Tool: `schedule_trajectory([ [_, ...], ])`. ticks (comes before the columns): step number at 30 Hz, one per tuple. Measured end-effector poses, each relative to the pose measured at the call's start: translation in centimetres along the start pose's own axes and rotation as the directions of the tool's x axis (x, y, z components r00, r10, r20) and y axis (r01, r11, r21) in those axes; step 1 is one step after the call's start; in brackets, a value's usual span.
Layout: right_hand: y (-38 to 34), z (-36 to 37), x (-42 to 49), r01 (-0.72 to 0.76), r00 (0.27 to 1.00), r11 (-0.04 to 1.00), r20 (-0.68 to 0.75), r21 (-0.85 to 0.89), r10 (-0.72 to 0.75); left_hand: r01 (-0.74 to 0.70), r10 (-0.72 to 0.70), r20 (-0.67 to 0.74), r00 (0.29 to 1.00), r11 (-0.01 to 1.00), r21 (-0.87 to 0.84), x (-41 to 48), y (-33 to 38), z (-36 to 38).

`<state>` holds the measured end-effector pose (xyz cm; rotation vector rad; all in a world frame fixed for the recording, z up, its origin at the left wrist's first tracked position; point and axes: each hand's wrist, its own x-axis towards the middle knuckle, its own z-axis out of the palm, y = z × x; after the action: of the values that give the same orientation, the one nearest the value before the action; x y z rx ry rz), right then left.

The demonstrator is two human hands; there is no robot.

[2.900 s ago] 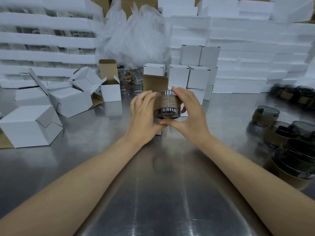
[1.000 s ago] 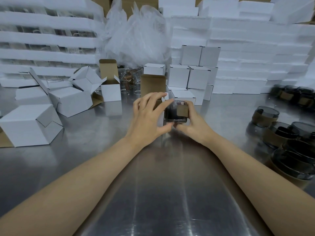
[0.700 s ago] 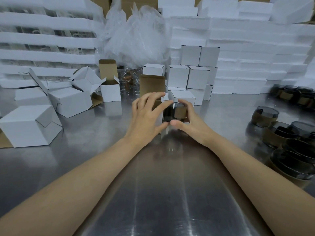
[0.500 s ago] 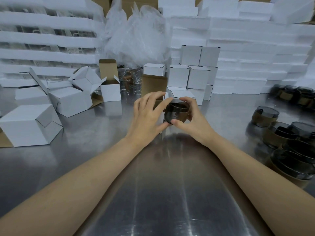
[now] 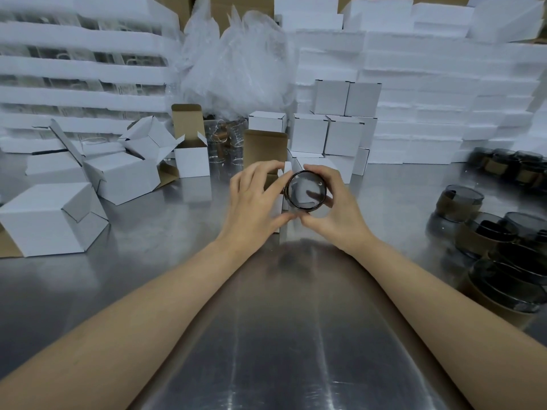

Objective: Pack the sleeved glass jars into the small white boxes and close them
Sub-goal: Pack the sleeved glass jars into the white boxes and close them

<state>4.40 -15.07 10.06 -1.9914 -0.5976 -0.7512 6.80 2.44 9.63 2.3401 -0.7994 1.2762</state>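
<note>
A dark glass jar (image 5: 306, 189) is tilted so its round mouth faces me, just above the steel table. My right hand (image 5: 334, 214) grips it from the right and below, fingers curled round its wall. My left hand (image 5: 254, 202) holds the small white box (image 5: 279, 202) that stands behind it, with its brown lid flap (image 5: 265, 149) raised; the fingertips also touch the jar's left rim. The jar's sleeve is hidden at this angle.
Sleeved jars (image 5: 461, 204) crowd the table's right side. Open white boxes (image 5: 124, 179) and a closed one (image 5: 44, 220) lie at left. Closed boxes (image 5: 325, 134) stack behind my hands, in front of foam slabs (image 5: 444, 99) and a plastic bag (image 5: 236, 69).
The jar has turned from upright to tilted, its mouth now facing me, and it sits slightly higher. My hands stay at the box.
</note>
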Motion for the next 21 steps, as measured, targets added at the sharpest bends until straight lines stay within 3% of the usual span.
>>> schedule_trajectory([
  [4, 0.5, 0.0, 0.4, 0.108, 0.993, 0.99, -0.04, -0.094, -0.112, 0.024, -0.025, -0.014, 1.0, 0.998, -0.05, 0.0, 0.0, -0.2],
  [9, 1.0, 0.0, 0.5, 0.137, 0.989, 0.985, -0.035, -0.107, -0.142, 0.033, -0.035, -0.016, 0.999, 0.995, -0.091, 0.0, -0.1, -0.3],
  [21, 0.7, -0.2, 0.4, -0.05, 0.999, 0.999, -0.021, 0.006, 0.05, 0.001, -0.004, -0.035, 0.999, 0.997, -0.073, 0.0, 0.0, -0.3],
])
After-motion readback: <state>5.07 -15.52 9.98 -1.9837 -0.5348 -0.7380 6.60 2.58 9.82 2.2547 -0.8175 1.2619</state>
